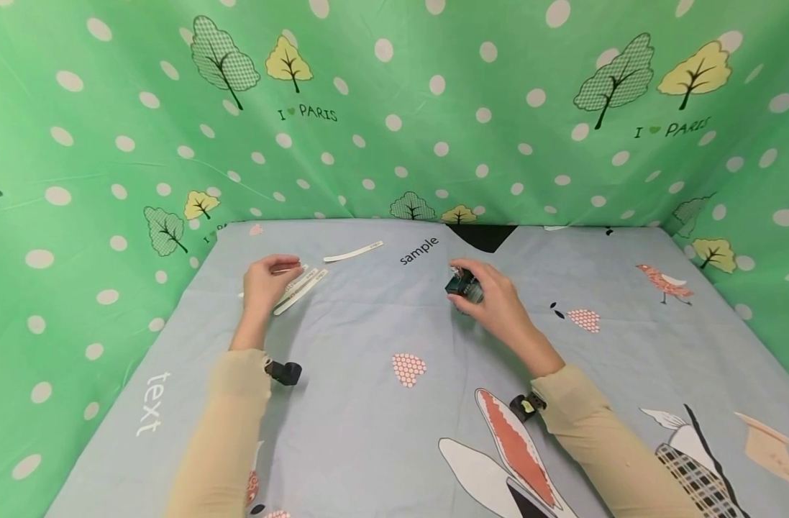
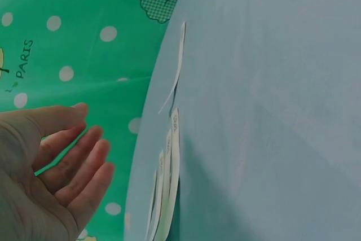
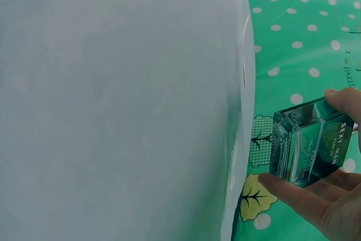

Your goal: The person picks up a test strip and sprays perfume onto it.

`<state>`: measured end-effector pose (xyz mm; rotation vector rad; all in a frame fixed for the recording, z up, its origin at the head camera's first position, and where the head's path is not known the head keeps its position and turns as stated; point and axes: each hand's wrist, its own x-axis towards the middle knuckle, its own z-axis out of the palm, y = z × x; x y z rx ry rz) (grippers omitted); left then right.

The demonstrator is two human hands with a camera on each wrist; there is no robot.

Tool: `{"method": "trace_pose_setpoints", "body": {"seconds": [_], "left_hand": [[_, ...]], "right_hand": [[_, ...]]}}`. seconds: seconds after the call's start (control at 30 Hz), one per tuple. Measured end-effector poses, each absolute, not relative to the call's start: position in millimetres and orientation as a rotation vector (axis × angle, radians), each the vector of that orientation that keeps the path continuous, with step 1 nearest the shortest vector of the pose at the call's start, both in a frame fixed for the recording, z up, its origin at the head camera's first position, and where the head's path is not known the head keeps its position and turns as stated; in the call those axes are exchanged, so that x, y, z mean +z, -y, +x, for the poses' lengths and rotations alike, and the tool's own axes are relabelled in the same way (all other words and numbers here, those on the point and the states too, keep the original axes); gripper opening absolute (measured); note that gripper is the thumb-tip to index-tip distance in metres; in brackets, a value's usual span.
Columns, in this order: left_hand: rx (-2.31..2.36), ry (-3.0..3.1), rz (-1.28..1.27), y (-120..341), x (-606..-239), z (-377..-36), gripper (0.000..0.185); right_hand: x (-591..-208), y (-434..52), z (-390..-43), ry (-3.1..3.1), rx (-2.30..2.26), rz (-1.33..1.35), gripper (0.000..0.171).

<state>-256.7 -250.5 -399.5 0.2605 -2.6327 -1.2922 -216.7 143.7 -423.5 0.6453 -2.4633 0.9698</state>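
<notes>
A square glass perfume bottle [image 3: 307, 142] with teal tint and "SEXY MAN" lettering is held by my right hand [image 1: 500, 301], thumb on one side and fingers on the other. In the head view the bottle [image 1: 462, 286] is tilted above the cloth, right of the printed word "sample". My left hand [image 1: 267, 284] hovers over several white perfume test strips [image 1: 301, 291] laid side by side. Its fingers [image 2: 84, 156] are loosely bent and hold nothing in the left wrist view. One single curved strip [image 1: 353, 252] lies apart, farther back.
A grey-blue printed cloth [image 1: 362, 403] covers the table, with a rabbit, hearts and a bird on it. Green dotted fabric [image 1: 394, 108] hangs behind and at both sides, close to the table's back edge.
</notes>
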Motion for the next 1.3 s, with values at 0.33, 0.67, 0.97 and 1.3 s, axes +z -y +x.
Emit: {"method": "trace_pose_setpoints", "body": {"seconds": [0.33, 0.67, 0.97, 1.3], "left_hand": [[-1.362, 2.587, 0.209, 246, -408, -267, 0.031], [-1.391, 2.554, 0.216, 241, -420, -278, 0.031], [-1.412, 2.529, 0.224, 237, -425, -286, 0.030], [-1.447, 2.501, 0.233, 233, -435, -295, 0.029]], "right_hand": [[-423, -143, -216, 2.483, 0.973, 0.630, 0.055], [-423, -141, -217, 2.495, 0.971, 0.633, 0.055], [-422, -139, -216, 2.504, 0.967, 0.628, 0.055], [-423, -138, -217, 2.510, 0.950, 0.624, 0.056]]}}
